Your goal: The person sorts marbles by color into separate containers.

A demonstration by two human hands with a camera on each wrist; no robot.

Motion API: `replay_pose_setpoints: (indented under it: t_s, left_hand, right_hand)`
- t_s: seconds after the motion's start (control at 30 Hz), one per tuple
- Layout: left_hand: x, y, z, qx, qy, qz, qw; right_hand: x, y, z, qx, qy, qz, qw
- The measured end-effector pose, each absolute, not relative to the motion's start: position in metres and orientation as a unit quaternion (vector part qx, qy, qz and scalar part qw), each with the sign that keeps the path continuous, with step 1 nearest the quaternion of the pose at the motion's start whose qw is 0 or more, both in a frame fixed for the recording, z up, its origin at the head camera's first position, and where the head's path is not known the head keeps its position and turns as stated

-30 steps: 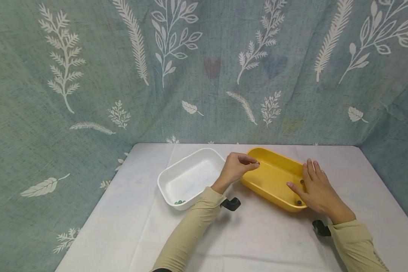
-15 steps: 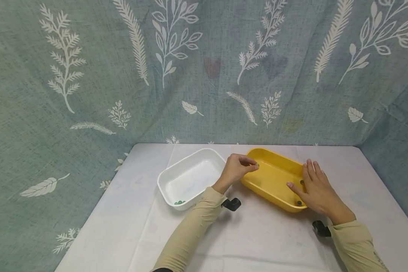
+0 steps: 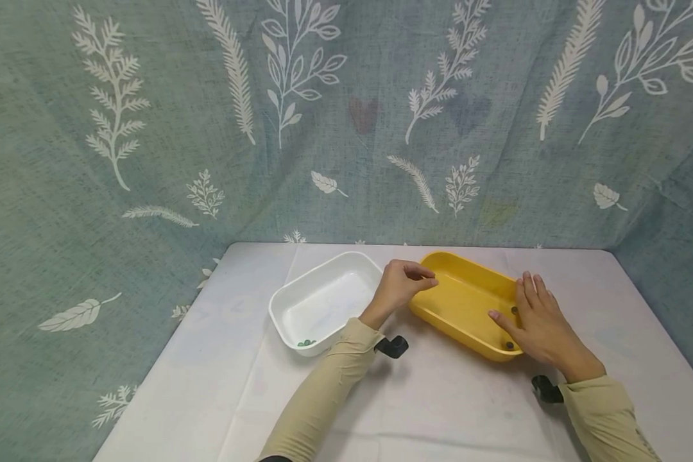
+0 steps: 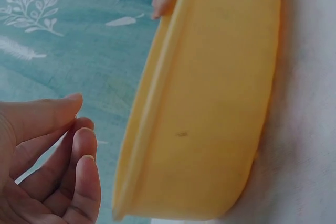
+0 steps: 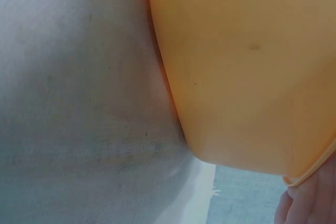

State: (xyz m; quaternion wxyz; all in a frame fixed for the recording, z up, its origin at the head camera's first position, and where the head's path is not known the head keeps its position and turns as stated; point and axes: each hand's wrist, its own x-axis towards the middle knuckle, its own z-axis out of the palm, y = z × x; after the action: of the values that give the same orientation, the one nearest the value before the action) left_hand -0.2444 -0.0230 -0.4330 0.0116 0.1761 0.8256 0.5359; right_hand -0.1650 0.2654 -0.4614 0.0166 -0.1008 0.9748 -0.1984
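In the head view my left hand [image 3: 401, 287] is above the left end of the yellow tray [image 3: 459, 308], thumb and fingertips pinched together. The small dark round piece seen there earlier is hidden at the fingertips now. From the left wrist view the left hand [image 4: 58, 156] appears beside the tray's outer wall, thumb nearly meeting the forefinger, other fingers curled. My right hand [image 3: 545, 324] rests on the tray's right rim with straight fingers. Small dark round pieces [image 3: 509, 345] lie in the tray's right end, near that hand.
Left of the yellow tray is a white tray [image 3: 277, 308], with several small green round pieces [image 3: 306, 343] in its near corner. Both trays stand on a white-covered table [image 3: 439, 410]. A leaf-patterned curtain [image 3: 358, 147] hangs behind. Black wrist mounts [image 3: 393, 346] jut out below the cuffs.
The small dark piece showed at my left fingertips in the earlier frames and is out of sight now. The left fingers have shifted very slightly; my right hand and both trays keep their places.
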Motion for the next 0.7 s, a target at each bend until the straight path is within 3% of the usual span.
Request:
replay_pose_setpoints:
  t_s: [0.7]
  left_hand:
    - [-0.231, -0.060, -0.411, 0.168, 0.818, 0.548, -0.041]
  right_hand:
    - [-0.166, 0.275, -0.460, -0.105, 0.969, -0.221, 0.034]
